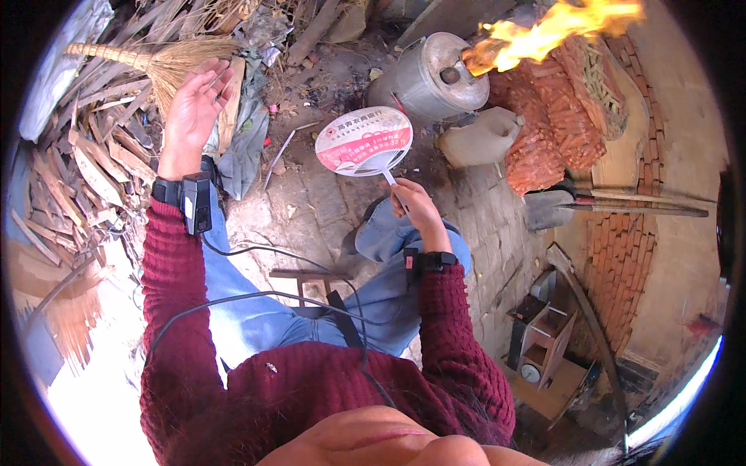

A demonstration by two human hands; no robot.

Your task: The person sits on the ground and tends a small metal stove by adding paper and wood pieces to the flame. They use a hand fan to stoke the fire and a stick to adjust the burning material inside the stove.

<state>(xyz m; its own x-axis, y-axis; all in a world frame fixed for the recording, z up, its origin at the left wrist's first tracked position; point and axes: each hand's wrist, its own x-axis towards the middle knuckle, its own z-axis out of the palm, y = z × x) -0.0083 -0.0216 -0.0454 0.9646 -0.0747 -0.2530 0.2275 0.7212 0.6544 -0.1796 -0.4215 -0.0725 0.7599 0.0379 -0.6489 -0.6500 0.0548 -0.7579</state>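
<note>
My right hand (415, 205) grips the handle of an oval plastic hand fan (362, 140), red and white, with writing on it. Beyond the fan stands a round metal stove or kettle (428, 76); bright flames (548, 36) stream from an opening on its top, toward the right. My left hand (195, 113) is raised with its fingers apart and nothing in it, over the split wood and close to a straw hand broom (157, 64) in the view.
Split firewood (93, 169) is heaped at the left. Right of the stove lie a whitish plastic jug (481, 138), red mesh sacks (539, 116) and a shovel (549, 209). A wooden cabinet-like object (545, 343) stands lower right. Cables hang across my lap.
</note>
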